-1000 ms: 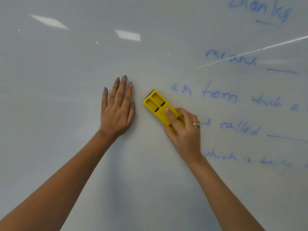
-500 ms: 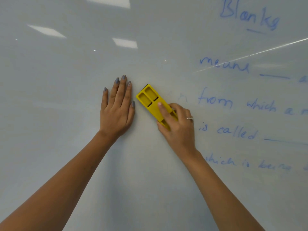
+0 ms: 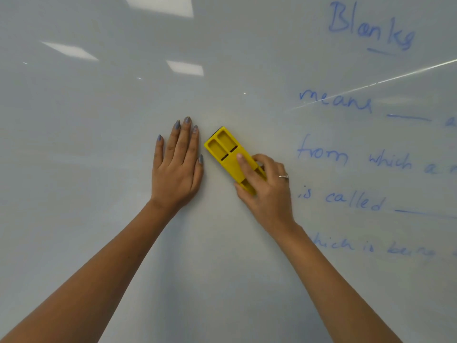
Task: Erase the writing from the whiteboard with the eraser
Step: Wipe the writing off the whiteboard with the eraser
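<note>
The whiteboard (image 3: 99, 169) fills the view. Blue handwriting (image 3: 346, 157) covers its right side in several lines under the heading "Blanks". My right hand (image 3: 267, 189) grips a yellow plastic eraser (image 3: 225, 149) by its lower end and holds it flat against the board, tilted up to the left. My left hand (image 3: 176, 167) rests flat on the board just left of the eraser, fingers straight and pointing up. The board's left and middle show no writing.
Ceiling lights (image 3: 185, 68) reflect as bright patches on the upper board. A thin bright streak (image 3: 371, 82) runs across the upper right.
My right hand slid the eraser left and slightly up. The small blue word left of "from" has been wiped away. My left hand stayed in place.
</note>
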`<state>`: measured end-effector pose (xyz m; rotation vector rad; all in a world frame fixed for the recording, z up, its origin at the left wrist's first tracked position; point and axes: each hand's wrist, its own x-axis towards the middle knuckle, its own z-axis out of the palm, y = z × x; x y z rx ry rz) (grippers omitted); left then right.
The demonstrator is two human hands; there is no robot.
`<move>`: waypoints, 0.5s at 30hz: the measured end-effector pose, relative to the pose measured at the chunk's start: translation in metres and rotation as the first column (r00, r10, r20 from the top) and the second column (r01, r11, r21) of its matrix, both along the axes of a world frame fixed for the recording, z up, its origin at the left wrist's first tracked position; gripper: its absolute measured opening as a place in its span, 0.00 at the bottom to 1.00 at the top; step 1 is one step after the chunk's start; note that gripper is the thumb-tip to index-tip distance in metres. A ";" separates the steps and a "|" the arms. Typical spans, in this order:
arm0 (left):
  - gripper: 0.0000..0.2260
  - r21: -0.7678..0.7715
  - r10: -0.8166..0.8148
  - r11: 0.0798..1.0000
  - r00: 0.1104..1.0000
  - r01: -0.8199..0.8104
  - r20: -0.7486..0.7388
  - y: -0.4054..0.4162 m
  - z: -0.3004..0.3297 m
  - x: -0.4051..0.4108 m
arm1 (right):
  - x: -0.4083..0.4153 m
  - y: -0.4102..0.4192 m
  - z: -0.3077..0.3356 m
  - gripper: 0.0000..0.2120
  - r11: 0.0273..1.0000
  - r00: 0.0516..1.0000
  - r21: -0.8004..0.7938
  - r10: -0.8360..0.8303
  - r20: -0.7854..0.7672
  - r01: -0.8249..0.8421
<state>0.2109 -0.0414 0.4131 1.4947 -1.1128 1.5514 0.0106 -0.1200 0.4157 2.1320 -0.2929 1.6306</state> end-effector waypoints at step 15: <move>0.24 0.008 -0.012 1.000 1.000 0.012 0.003 0.001 -0.001 -0.001 | 0.022 0.017 0.011 0.26 0.990 0.983 0.138 -0.033 0.180 0.008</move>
